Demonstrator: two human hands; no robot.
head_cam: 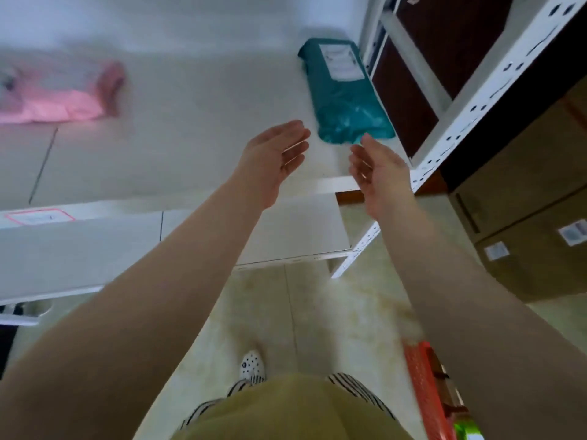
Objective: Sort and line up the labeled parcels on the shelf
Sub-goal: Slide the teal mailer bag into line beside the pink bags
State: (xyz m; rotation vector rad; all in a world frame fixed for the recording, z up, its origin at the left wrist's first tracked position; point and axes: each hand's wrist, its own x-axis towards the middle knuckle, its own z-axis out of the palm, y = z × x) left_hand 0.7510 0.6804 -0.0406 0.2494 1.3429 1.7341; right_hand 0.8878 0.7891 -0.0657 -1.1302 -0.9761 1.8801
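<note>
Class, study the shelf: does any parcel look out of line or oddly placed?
Yes. The teal parcel lies at the shelf's right end by the upright, while the pink parcel lies far off at the left, slumped and crumpled. They form no row. Both hands are open and empty.

A white shelf board point(190, 100) fills the upper view, with a second white board point(79, 246) lower and nearer. A white perforated metal upright point(470, 115) slants along the right side, with dark red-brown panels point(409, 90) behind it. Brown cardboard boxes point(521, 217) with small white labels stand stacked at the right. The floor point(333, 312) is pale glossy tile, beige-mottled, with thin grout lines. An orange plastic crate point(425, 385) sits at the lower right. Light is soft and even.
</note>
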